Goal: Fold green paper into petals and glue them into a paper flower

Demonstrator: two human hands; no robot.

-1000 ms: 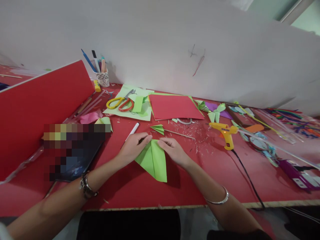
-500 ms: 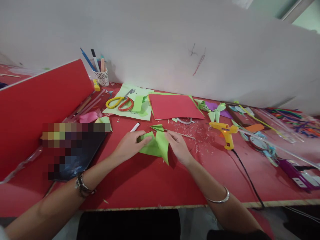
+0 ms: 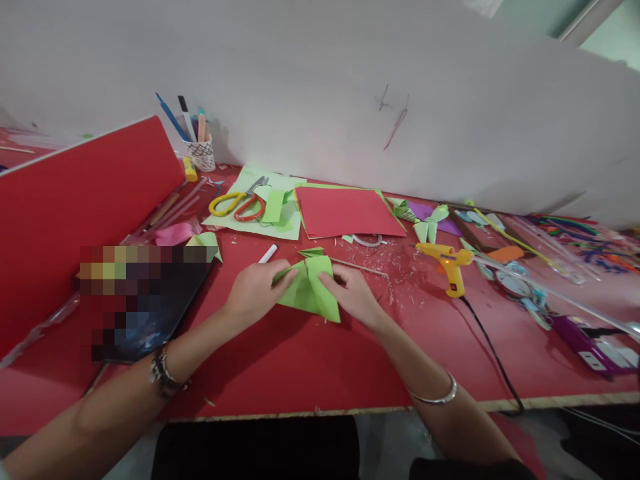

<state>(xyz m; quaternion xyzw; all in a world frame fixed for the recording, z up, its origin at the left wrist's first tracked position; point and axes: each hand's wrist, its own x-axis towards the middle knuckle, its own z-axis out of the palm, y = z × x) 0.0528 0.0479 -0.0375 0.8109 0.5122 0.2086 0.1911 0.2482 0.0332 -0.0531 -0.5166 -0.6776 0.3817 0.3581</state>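
A creased sheet of green paper (image 3: pixel 309 291) is held up over the red table between both hands. My left hand (image 3: pixel 257 288) pinches its left edge, thumb in front and fingers behind. On the other side, my right hand (image 3: pixel 356 291) is closed on the right part, its thumb resting on the folded flap. Behind the paper lies a thin stick (image 3: pixel 361 266) with a pleated green paper piece (image 3: pixel 311 252) at its left end, partly covered. A white marker (image 3: pixel 269 253) lies just beyond my left hand.
Scissors (image 3: pixel 250 208) lie on pale green paper at the back, beside red sheets (image 3: pixel 350 212). At right are a yellow glue gun (image 3: pixel 453 267) with a black cord and a purple power strip (image 3: pixel 593 350). A red board (image 3: pixel 90 220) and a dark tablet-like object (image 3: pixel 155 320) occupy the left.
The green paper has turned from a downward-pointing shape to a wider, folded one. My hands spread slightly apart, then came a little closer, with both still gripping it.
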